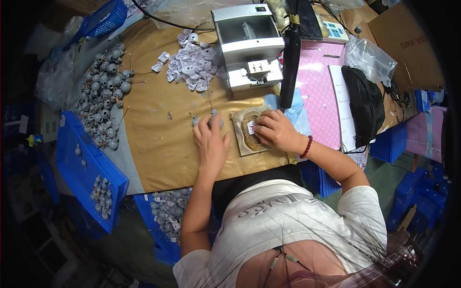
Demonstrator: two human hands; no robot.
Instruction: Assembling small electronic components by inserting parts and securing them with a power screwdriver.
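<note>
My left hand point(211, 144) is on the brown-covered table, its fingers closed about a grey ball-shaped part point(214, 121) with a thin wire. Another grey ball-shaped part point(195, 121) lies against the outer side of those fingers. To the right, a square block point(237, 126) with a rounded recess lies flat on the table. Over that recess my right hand point(278, 130) pinches a small white tag point(251, 127) with printing on it. A dark red bead bracelet circles my right wrist.
A silver machine point(252, 48) stands behind the block, with a black upright tool point(290, 67) beside it. White tags point(194, 65) lie in a heap at its left. Grey wired parts point(103, 91) pile up farther left, near a blue tray point(86, 158). A black pouch point(363, 105) lies right.
</note>
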